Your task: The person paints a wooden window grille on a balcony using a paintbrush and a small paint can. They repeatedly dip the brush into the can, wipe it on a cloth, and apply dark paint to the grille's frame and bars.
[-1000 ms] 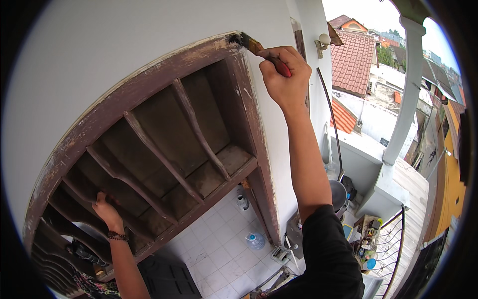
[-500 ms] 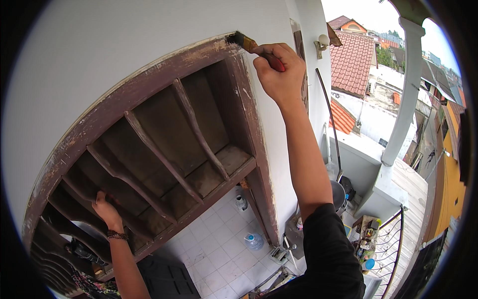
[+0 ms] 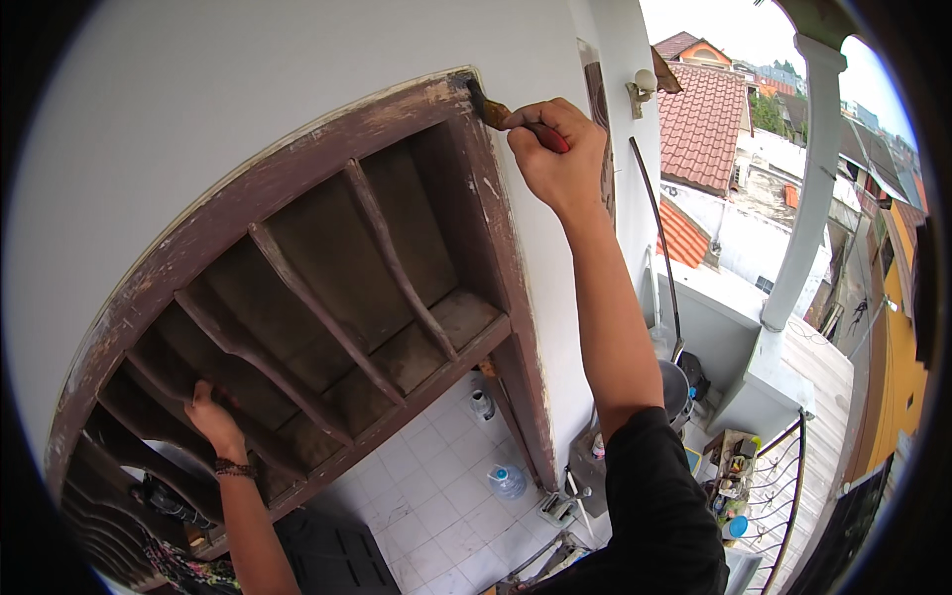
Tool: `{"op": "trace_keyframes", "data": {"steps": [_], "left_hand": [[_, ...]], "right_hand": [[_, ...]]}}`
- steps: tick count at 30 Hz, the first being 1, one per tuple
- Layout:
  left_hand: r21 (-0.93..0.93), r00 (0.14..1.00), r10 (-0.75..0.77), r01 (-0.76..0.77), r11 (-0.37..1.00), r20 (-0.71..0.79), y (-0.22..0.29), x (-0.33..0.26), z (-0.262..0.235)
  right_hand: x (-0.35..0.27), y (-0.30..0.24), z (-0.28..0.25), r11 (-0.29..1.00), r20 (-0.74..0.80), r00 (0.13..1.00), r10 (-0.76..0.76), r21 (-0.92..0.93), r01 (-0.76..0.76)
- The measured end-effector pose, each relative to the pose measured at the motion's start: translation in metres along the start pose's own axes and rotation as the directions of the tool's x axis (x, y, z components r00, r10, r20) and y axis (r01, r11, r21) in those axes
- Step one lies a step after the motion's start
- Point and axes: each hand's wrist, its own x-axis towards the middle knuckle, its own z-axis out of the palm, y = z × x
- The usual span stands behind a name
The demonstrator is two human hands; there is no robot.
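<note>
My right hand is closed around the red handle of a paintbrush. Dark bristles press against the upper right corner of a worn brown wooden frame set in a white wall. Pale scuffs and chipped paint show along the frame's edges. Lower left, my left hand is closed around one of the frame's wavy wooden slats; its fingertips are partly hidden behind the wood.
Below lies a tiled floor with a clear plastic bottle and a black panel. A wall lamp is at the upper right. Cluttered items, a curved metal railing and a white column stand on the right.
The brush tip has shifted slightly right and down, from the top edge of the frame's corner to its right side. My left hand stays on the slat.
</note>
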Motion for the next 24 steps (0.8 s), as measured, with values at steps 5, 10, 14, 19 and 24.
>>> {"op": "trace_keyframes", "data": {"steps": [5, 10, 14, 19, 24], "left_hand": [[0.003, 1.000, 0.013, -0.013, 1.000, 0.004, -0.003, 0.004, -0.005], [0.016, 1.000, -0.014, 0.014, 1.000, -0.022, 0.000, 0.002, 0.000], [0.020, 1.000, 0.005, -0.005, 1.000, -0.012, -0.004, 0.008, -0.006], [0.042, 1.000, 0.013, -0.013, 0.999, 0.001, -0.001, 0.006, -0.006], [0.034, 0.999, 0.017, -0.016, 0.999, -0.033, 0.000, 0.003, 0.000]], "right_hand": [[0.007, 0.000, -0.013, 0.996, -0.076, 0.997, -0.006, 0.085, 0.013], [0.013, 0.004, 0.001, 0.990, -0.109, 0.988, -0.110, 0.077, 0.119], [-0.005, 0.015, 0.000, 0.998, -0.001, 0.998, -0.065, 0.005, 0.065], [0.000, 0.009, -0.019, 0.999, -0.005, 1.000, 0.017, 0.034, -0.017], [0.013, 0.013, -0.004, 0.984, -0.125, 0.980, -0.154, 0.067, 0.163]]}}
